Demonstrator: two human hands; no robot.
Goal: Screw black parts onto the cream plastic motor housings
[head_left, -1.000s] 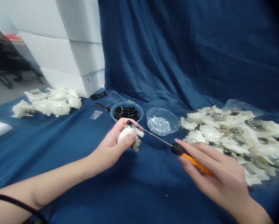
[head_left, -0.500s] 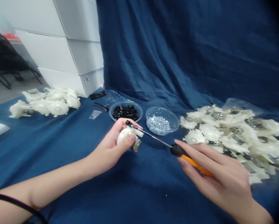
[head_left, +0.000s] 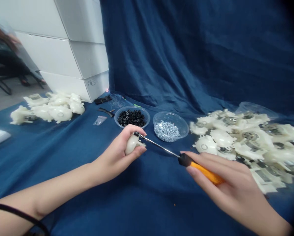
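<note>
Screwdriver (head_left: 205, 173) sits in the right hand (head_left: 227, 186), its orange handle held between thumb and fingers, the hand closed around it. Its steel shaft runs leftward to the left hand (head_left: 117, 154), which is curled shut around a small white plastic housing (head_left: 131, 146). The screwdriver's tip meets the housing's upper end, just past the left fingertips. Directly beyond the left hand stand two clear bowls: one of black clips (head_left: 114, 119) and, just beside it, one of silver screws (head_left: 186, 127). Past the right hand's fingers, a large heap of white housings (head_left: 235, 139) with metal discs spreads over the blue cloth (head_left: 63, 157). Farther off beyond the left hand, a smaller heap of housings (head_left: 48, 108) lies near stacked white cartons (head_left: 63, 49). A dark band (head_left: 14, 209) circles the left wrist.
</note>
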